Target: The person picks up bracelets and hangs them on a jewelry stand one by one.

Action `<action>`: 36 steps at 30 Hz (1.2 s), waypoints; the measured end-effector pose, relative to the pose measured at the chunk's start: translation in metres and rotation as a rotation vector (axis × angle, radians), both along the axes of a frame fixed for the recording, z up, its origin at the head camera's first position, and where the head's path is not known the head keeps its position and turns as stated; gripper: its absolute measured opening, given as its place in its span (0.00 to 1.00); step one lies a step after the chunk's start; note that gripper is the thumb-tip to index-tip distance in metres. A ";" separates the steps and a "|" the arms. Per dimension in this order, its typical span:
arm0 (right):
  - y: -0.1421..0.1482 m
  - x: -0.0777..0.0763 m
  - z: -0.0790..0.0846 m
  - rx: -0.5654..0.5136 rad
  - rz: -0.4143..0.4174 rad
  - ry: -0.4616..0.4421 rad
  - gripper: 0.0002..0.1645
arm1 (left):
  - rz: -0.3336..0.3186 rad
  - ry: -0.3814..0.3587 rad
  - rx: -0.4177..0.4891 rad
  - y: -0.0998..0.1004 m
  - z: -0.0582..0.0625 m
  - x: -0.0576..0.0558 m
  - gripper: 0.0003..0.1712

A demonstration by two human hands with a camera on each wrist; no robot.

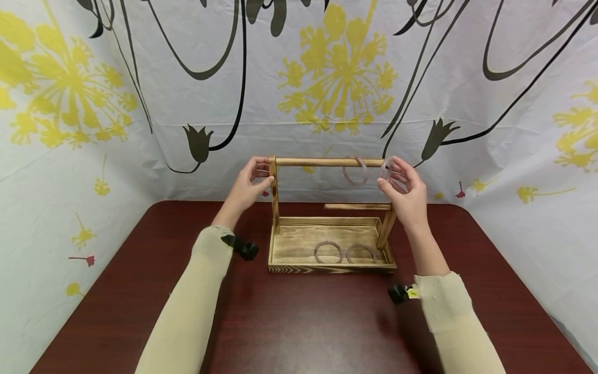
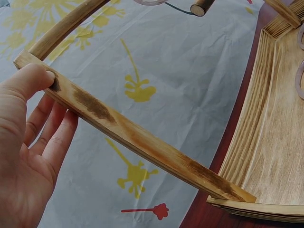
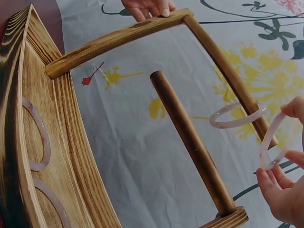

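A wooden bangle rack has a tall left post (image 2: 142, 137), which my left hand (image 1: 247, 185) pinches near the top, thumb in front and fingers behind. From that post runs the upper rod (image 1: 317, 162), whose free end points right. My right hand (image 1: 407, 195) holds a pale translucent bangle (image 3: 264, 151) between thumb and fingers at that free end. Whether the rod's tip is inside this ring I cannot tell. Another pinkish bangle (image 3: 223, 124) hangs on the upper rod, close to the tip.
Two bangles, a left one (image 1: 316, 254) and a right one (image 1: 372, 252), lie in the rack's wooden tray (image 1: 299, 241). A lower rod (image 1: 355, 206) extends left from a short right post (image 1: 386, 228). The rack stands on a dark red table (image 1: 299, 322) before a patterned cloth (image 1: 261, 104).
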State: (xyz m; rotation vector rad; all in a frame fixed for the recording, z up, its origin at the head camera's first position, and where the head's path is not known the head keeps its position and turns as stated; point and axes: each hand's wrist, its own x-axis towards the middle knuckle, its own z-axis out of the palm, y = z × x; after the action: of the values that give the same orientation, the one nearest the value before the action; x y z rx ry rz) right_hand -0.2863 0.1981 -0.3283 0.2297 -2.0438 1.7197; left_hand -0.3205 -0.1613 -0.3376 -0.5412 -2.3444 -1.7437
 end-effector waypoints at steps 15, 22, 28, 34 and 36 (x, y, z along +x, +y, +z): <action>-0.002 -0.014 -0.002 -0.015 0.040 -0.032 0.34 | 0.008 0.015 -0.004 0.000 0.000 0.000 0.22; -0.002 -0.016 -0.005 0.027 0.067 -0.028 0.33 | 0.006 0.007 -0.007 0.000 0.000 0.000 0.22; -0.003 -0.016 -0.004 0.028 0.080 -0.062 0.33 | 0.003 0.001 -0.003 0.001 0.000 0.001 0.22; -0.003 -0.016 -0.003 0.037 0.100 -0.127 0.35 | 0.002 0.004 -0.001 0.001 0.001 0.001 0.22; -0.003 -0.016 -0.003 0.046 0.109 -0.136 0.35 | 0.001 0.005 -0.002 0.001 0.001 0.001 0.22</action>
State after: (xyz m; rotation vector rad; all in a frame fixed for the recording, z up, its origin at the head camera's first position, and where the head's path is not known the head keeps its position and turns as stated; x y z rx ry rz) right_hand -0.3026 0.1953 -0.3312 0.2490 -2.2074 1.7998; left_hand -0.3194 -0.1604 -0.3366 -0.5436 -2.3429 -1.7373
